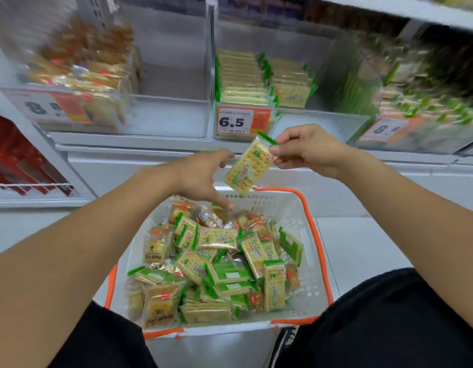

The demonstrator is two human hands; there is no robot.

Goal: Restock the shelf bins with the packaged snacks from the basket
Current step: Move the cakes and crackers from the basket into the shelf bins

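Basket (304, 208), white with an orange rim, sits on the floor between the person's knees and holds a loose heap of snack packs (216, 264): green-edged cracker packs mixed with golden-wrapped ones. Right hand (307, 150) is raised above the basket's far rim; its thumb and fingers pinch the top corner of one cracker pack (246, 168), which hangs tilted in the air, clear of the heap. Left hand (203, 179) is just beside that pack, also above the far rim, fingers spread and pointing down toward the heap, gripping nothing; whether a fingertip touches a pack below cannot be told.

Beyond the basket, a clear middle bin (323, 123) with a 6.5 price tag (242, 122) holds upright rows of the same green-edged packs. Left bin (150, 115) above the basket's left side holds golden packs; right bin (442, 139) is blurred.
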